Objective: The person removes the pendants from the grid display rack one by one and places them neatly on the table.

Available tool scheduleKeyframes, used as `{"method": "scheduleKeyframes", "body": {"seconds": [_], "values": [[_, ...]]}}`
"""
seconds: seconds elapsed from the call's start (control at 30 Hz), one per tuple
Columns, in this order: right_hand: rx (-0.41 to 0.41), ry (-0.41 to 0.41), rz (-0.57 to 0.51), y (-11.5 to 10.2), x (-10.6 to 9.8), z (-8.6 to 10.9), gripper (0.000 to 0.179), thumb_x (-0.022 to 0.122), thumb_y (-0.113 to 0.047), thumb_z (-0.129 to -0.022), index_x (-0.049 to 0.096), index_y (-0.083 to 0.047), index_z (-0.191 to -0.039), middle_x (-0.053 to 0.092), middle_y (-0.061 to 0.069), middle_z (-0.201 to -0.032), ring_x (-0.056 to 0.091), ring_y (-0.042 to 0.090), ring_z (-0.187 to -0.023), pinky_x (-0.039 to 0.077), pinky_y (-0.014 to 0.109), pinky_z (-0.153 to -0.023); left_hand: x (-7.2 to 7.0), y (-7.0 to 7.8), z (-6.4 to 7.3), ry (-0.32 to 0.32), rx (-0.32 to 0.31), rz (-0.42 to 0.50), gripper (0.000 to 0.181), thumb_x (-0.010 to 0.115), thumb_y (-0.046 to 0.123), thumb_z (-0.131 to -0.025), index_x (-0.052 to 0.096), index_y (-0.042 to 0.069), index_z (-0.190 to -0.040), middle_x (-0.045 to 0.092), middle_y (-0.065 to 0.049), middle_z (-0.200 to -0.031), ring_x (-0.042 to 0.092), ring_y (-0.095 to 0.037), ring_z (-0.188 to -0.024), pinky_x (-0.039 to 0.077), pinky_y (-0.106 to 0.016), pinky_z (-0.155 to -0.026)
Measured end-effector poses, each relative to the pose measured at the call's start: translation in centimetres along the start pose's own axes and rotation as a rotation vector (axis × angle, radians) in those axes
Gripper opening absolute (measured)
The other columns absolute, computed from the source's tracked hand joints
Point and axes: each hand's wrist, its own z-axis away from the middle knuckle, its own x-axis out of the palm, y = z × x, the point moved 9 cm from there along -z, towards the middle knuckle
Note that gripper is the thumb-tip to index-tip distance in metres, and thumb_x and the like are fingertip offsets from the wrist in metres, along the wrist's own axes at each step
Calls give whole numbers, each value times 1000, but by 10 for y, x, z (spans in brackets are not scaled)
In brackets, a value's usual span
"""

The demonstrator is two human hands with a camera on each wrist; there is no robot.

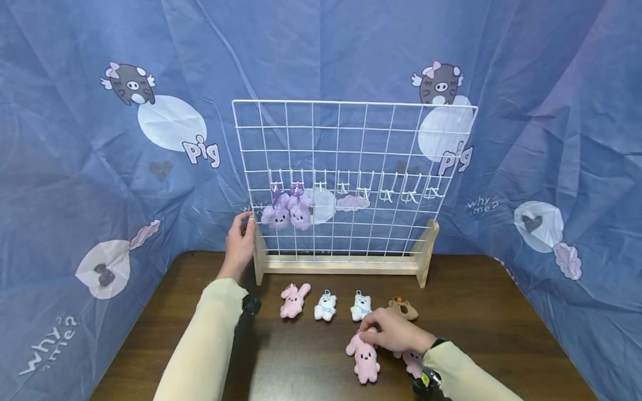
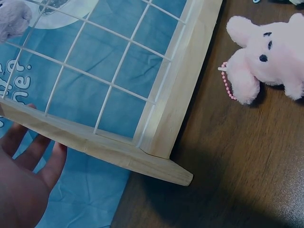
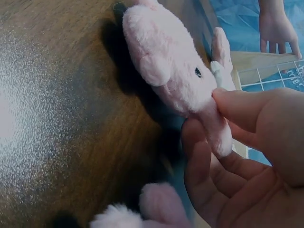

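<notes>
My right hand pinches an ear of a pink plush keychain between thumb and fingers, over the table's front part. The right wrist view shows the toy's side, with one black eye. My left hand holds the wooden side support of the white wire grid rack, with several fingers behind the wood. Two purple plush keychains hang from hooks at the rack's left. Another pink plush lies partly hidden under my right wrist.
In front of the rack, a pink plush, two white bear plushes with blue bows and a brown plush lie in a row on the dark wooden table. Several white hooks continue rightward. Blue printed cloth surrounds the table.
</notes>
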Motion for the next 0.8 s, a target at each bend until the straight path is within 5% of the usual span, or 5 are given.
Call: {"method": "scheduleKeyframes", "body": {"seconds": [0.5,0.8], "values": [[42,94,-14,11,-25,2,11,75,-17,-97,76,-19,-87,65,-13,-71,56,0,-60,47,23,-58,0,0,1,1,5,14,44,46,37,-113,52,13,-149,62,-24,-141,59,-38,-126,47,-55,-103],[-3,323,16,4,-54,-13,5,74,-15,-98,77,-16,-94,71,-13,-85,61,1,-78,52,27,-73,0,0,1,-1,6,27,44,46,37,-113,51,12,-149,60,-23,-143,58,-38,-129,47,-56,-104]]}}
